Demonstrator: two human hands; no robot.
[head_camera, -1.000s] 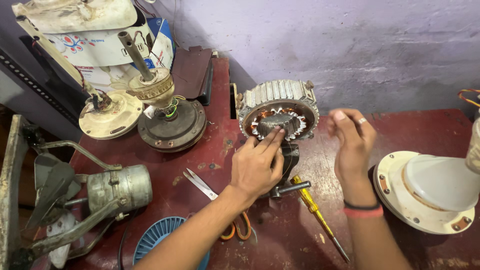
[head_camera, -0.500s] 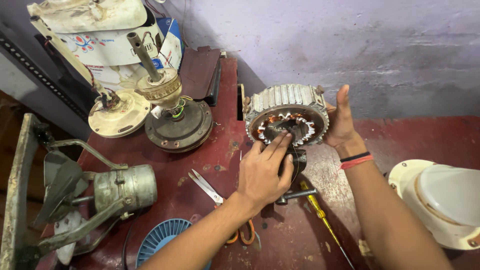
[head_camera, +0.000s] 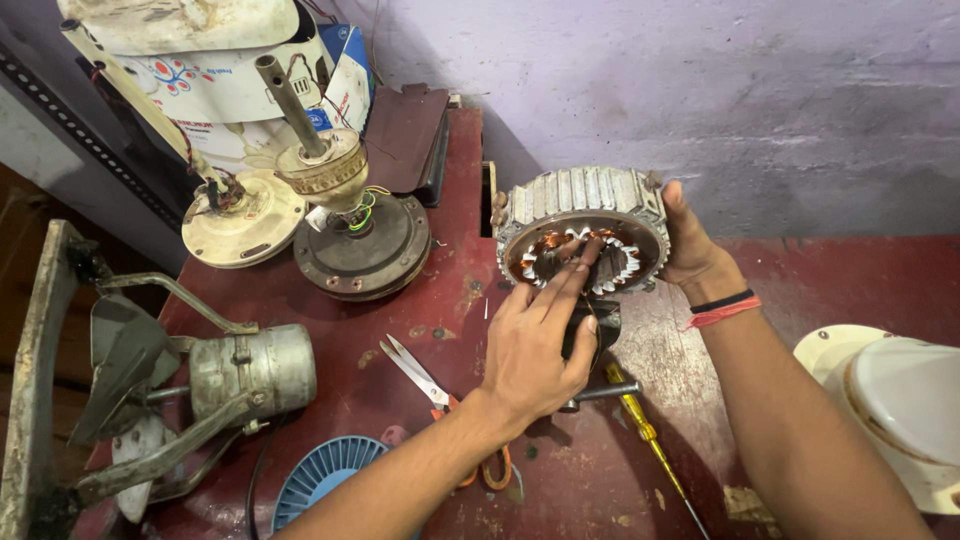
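White cardboard box (head_camera: 235, 95) with blue and red print, far left corner, probably leaning against the wall

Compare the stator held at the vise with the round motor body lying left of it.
The stator stands on edge with its open bore facing the camera, copper windings showing; the dark motor body lies flat and closed, a shaft sticking up. The left hand and right hand touch the stator; nothing touches the motor body. Both are round.

Wall (head_camera: 700, 90) behind stator (head_camera: 585, 215), scissors (head_camera: 420, 370) left
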